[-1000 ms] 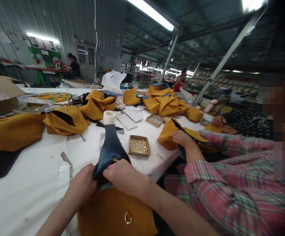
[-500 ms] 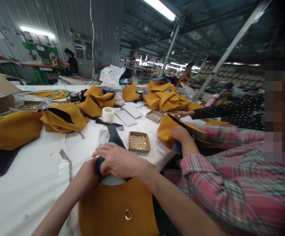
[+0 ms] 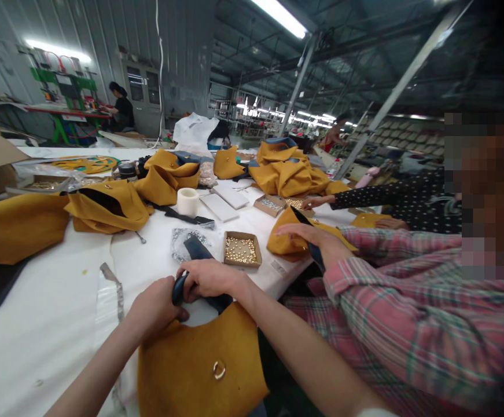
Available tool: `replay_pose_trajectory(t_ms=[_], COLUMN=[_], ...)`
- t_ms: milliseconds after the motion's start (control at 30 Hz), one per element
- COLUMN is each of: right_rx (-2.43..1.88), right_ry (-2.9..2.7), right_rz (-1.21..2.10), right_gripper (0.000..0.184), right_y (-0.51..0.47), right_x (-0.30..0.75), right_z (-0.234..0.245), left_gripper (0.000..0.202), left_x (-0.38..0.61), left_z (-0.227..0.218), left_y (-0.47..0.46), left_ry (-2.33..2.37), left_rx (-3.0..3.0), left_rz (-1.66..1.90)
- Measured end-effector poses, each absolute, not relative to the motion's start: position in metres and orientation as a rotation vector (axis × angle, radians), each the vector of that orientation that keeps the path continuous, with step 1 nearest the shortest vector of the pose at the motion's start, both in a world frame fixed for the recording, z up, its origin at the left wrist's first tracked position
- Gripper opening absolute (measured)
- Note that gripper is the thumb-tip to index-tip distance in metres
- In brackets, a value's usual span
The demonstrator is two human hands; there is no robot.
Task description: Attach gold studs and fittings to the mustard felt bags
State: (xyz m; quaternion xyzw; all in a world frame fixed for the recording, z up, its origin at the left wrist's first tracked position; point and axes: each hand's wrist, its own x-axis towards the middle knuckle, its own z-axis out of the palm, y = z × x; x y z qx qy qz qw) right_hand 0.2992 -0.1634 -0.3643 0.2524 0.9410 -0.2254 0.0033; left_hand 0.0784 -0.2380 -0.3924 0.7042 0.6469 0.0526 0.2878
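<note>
Strap (image 3: 199, 250), beside box (image 3: 243, 264) of gold studs by counter's (image 3: 61, 301) right edge: navy, folded; left hand (image 3: 154, 310) and right hand (image 3: 208, 278) each grip it tightly.

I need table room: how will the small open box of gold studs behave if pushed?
The box looks like thin card, so probably light and easy to slide. It is open and shallow; studs may spill.

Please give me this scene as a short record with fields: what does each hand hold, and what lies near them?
Left hand: closed on the near end of the blue piece
Right hand: closed over the same blue piece
Under the hands: yellow bag panel with a metal ring
Nearby: box of gold studs, tape roll
Beside: a co-worker's hand
</note>
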Motion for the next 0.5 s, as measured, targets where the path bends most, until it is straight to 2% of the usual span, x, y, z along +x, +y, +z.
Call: replay_pose_trajectory(t_ms=[167,400,500], right_rx=[0.783,0.943,0.971], right_ry=[2.907,2.920,2.928], right_rz=[-0.806,-0.677,-0.636], right_gripper=[0.012,0.012,0.011], right_y=[-0.161,-0.167,-0.170], right_x=[0.298,0.294,0.293], right_z=[-0.362,-0.359,-0.357], left_gripper=[0.043,0.022,0.020], left_x=[0.078,0.072,0.072], left_z=[-0.395,-0.398,-0.401], left_y=[-0.235,-0.230,-0.225], left_ry=[1.669,1.647,1.626], left_rx=[1.878,1.877,1.892], left_rz=[0.156,0.240,0.248])
